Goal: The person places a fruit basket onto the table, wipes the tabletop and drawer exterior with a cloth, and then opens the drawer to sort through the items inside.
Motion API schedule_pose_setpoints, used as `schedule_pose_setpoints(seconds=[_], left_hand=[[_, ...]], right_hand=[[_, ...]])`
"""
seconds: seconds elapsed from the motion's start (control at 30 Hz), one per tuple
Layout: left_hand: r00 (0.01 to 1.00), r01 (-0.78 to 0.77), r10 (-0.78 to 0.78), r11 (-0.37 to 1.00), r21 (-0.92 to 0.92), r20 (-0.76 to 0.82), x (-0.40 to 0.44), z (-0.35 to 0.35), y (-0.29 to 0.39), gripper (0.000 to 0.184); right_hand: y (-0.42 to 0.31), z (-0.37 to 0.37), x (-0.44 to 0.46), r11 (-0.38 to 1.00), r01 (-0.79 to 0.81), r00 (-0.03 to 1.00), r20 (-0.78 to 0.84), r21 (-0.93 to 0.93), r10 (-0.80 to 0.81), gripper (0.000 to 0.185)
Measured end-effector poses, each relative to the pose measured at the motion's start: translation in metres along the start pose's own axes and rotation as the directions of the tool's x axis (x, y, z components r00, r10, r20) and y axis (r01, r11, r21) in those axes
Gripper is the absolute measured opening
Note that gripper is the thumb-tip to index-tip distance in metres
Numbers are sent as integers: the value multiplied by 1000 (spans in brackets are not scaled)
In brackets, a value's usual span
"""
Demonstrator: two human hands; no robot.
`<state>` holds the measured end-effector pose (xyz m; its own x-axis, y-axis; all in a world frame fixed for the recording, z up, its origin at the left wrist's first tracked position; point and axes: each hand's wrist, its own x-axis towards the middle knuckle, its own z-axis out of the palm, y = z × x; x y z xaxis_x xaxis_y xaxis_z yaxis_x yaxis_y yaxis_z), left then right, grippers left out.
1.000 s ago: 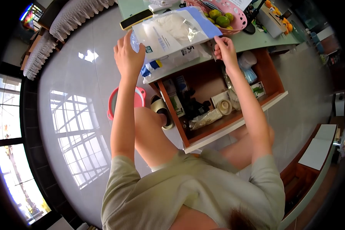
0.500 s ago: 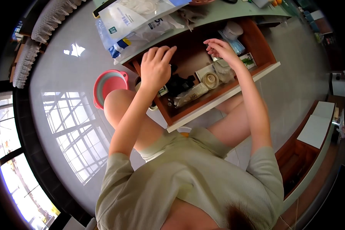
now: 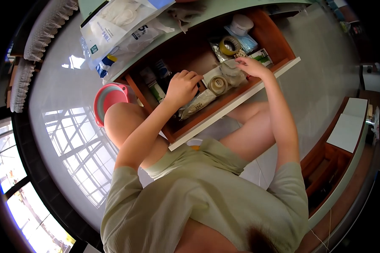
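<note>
My left hand is down inside the open drawer, its fingers curled over dark contents beside a white box. What lies under these fingers is hidden. My right hand reaches over the drawer's front edge, fingers stretched out at a clear plastic bag. Between the hands sits a roll of pale tape. Below it lies a long clear packet with printed numbers. Farther back are a yellowish tape roll, a white round tub and a blue packet.
A pink and grey basin stands on the floor by my left knee. Large plastic bags lie on the green tabletop above the drawer. Another wooden unit with white panels stands at the right.
Both hands have lowered into the drawer, the left moving right over the dark items, the right toward the clear bag. The yellowish tape roll now shows. My view has shifted slightly.
</note>
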<state>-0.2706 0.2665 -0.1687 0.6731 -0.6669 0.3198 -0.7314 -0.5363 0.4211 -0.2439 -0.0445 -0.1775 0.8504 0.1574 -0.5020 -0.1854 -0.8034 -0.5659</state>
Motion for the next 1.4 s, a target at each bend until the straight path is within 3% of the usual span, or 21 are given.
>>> schedule_pose_setpoints(seconds=[0.07, 0.17, 0.3, 0.4, 0.43, 0.47, 0.53, 0.63, 0.73, 0.83, 0.93, 1.03, 1.1, 1.23, 1.33, 1.4], left_hand=[[999, 9, -9, 1000, -14, 38, 5, 11, 4, 23], [992, 58, -50, 996, -69, 114, 11, 29, 11, 24], [969, 160, -129, 977, -142, 212, 24, 70, 17, 29], [871, 398, -311, 901, -174, 381, 44, 93, 27, 37], [842, 438, -320, 875, -206, 434, 47, 106, 22, 47], [814, 486, -346, 845, -221, 466, 53, 117, 19, 49], [751, 579, -393, 778, -243, 530, 63, 138, 14, 53], [757, 574, -405, 786, -228, 513, 70, 162, 9, 61], [751, 551, -432, 827, -114, 499, 71, 189, 5, 63], [817, 497, -400, 854, -155, 416, 70, 205, 3, 62], [696, 665, -417, 681, -307, 584, 83, 183, 9, 60], [684, 728, -495, 514, -454, 536, 78, 177, 17, 57], [718, 695, -505, 508, -508, 478, 76, 169, 22, 56], [635, 769, -543, 383, -511, 549, 75, 137, 37, 57], [770, 613, -578, 550, -567, 271, 60, 128, 42, 60], [794, 562, -586, 604, -565, 164, 50, 119, 41, 63]], right_hand=[[14, -4, 5, 995, -88, 996, 4, 41, 88, 38], [42, -3, 14, 995, -28, 999, -34, -93, 25, 38], [55, 1, 22, 994, -67, 998, -11, -83, 66, 40], [38, -6, 19, 980, -199, 975, 106, 19, 196, 44], [38, -1, 22, 996, -85, 996, 24, -35, 85, 44], [40, -2, 19, 983, -184, 982, 56, 11, 183, 45], [52, 6, 28, 984, -139, 990, 17, -114, 142, 46], [59, 10, 30, 971, -177, 978, 88, -158, 192, 47], [68, 21, 37, 941, -66, 982, 145, -333, 120, 49], [66, 22, 42, 953, -15, 987, 149, -303, 63, 48], [59, 19, 38, 964, -9, 999, 40, -265, 21, 38], [50, 12, 34, 971, -60, 996, -85, -230, 41, 29], [41, 7, 28, 967, -31, 991, -132, -253, -3, 26], [15, 2, 18, 963, 31, 980, -179, -269, -82, 22], [-6, 7, 15, 969, 114, 954, -246, -219, -168, 20], [-23, 12, 11, 971, 200, 924, -304, -131, -231, 19]])
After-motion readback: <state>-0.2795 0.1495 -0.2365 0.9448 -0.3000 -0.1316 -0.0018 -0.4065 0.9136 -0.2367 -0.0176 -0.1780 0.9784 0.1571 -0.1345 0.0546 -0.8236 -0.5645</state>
